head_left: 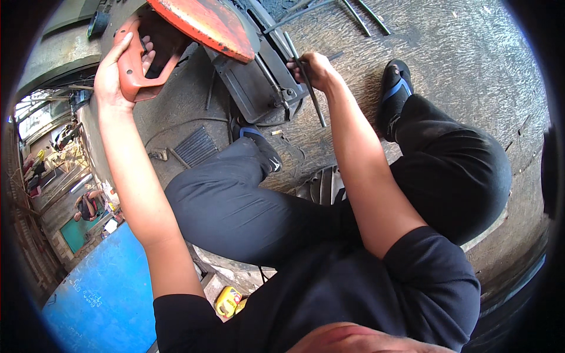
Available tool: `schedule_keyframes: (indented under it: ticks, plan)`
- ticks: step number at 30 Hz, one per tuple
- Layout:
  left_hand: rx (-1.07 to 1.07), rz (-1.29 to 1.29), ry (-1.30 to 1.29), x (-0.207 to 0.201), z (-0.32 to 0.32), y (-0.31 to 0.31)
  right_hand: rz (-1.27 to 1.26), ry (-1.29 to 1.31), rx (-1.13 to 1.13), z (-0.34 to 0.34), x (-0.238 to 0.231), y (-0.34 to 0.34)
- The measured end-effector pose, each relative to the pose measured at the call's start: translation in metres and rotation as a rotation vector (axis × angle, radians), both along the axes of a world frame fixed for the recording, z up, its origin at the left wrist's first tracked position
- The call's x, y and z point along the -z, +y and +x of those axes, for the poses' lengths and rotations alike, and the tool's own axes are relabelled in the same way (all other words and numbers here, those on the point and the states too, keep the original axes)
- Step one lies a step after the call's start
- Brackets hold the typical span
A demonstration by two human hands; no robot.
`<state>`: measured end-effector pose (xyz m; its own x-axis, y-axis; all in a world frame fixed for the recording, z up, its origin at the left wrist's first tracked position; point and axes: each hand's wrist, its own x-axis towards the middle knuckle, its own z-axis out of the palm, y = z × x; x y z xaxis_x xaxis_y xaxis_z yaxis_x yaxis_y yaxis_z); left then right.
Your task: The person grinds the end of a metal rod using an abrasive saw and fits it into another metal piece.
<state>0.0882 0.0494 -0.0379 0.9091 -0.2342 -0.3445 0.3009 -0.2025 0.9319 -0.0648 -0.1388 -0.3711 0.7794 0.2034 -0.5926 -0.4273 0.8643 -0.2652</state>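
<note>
My left hand (109, 79) is wrapped round the orange handle (130, 69) of a cut-off saw at the upper left. The saw's orange blade guard (206, 26), worn along its rim, hangs over a dark metal base (244, 88). A threaded-looking clamp bar (268, 72) runs along that base. To the right of the base, my right hand (319, 70) grips a thin dark metal rod (313, 97), held at a slant with its lower end sticking out below the fingers. Part of those fingers is hidden behind the rod and the hand.
Several cut rods (196, 146) lie side by side near my left foot. Longer rods (366, 17) rest on the floor at the top. A cable (188, 122) curves behind the base. A blue panel (100, 288), a yellow package (228, 302) and another person (89, 206) are at the left.
</note>
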Motion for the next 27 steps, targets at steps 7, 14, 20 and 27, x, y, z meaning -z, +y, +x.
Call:
schedule_keyframes:
  ticks: [7, 14, 20, 27]
  plan:
    - [0.005, 0.095, -0.006, -0.003, 0.010, 0.009, -0.243, -0.183, -0.081, 0.003, -0.021, 0.000]
    - [-0.008, 0.021, -0.009, 0.000, 0.002, 0.005, -0.023, -0.253, -0.242, 0.003, -0.019, -0.005]
    - [0.026, 0.017, -0.004, -0.001, 0.002, 0.004, -0.102, -0.365, -0.292, -0.001, -0.022, -0.003]
    - [-0.011, 0.018, -0.004, -0.003, -0.001, 0.004, -0.371, -0.323, -0.310, 0.004, -0.036, -0.005]
